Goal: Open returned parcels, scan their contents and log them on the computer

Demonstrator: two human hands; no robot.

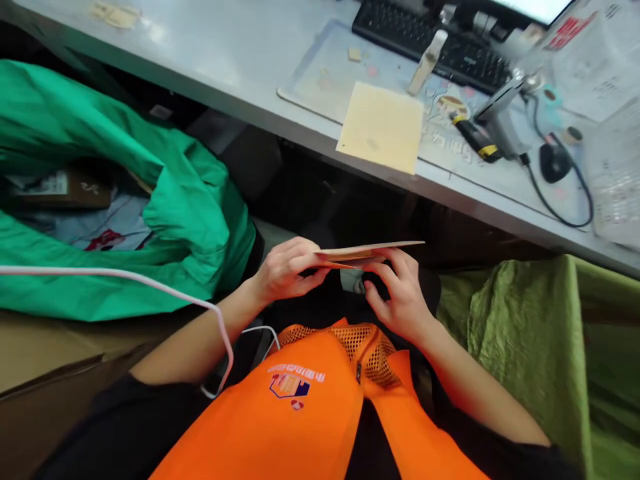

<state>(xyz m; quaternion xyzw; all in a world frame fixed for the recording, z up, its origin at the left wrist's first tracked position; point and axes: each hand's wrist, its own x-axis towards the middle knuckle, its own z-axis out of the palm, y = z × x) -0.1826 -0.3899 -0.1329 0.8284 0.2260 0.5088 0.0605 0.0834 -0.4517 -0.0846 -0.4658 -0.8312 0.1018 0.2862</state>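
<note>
The person's left hand [290,269] is near the middle of the frame, its fingers and thumb pinched around the left end of a flat, pale piece [373,251] (seen almost edge-on, so its face hardly shows). The piece is held above the lap and stretches rightward from that grip, with a thin orange edge along its lower side. The right hand [397,293], right of center, has its upper fingers against the right part of the piece, while its thumb stands apart below; whether these fingers grip it or only touch it, one cannot tell.

Below the hands, an orange vest [310,427] with mesh at its front fills the lower middle of the frame. At the left lies a green bag [200,227], its mouth open on a brown box [90,190]; a pale cable [150,278] curves across the lower left. Olive cloth [530,307] hangs at the lower right.

Across the top runs a desk [220,60]. On it, at the upper right, a yellowish sheet [383,127] pokes over the front edge, near a slim bottle [429,63], a black keyboard [380,23] and a yellow-and-black tool [475,137].
</note>
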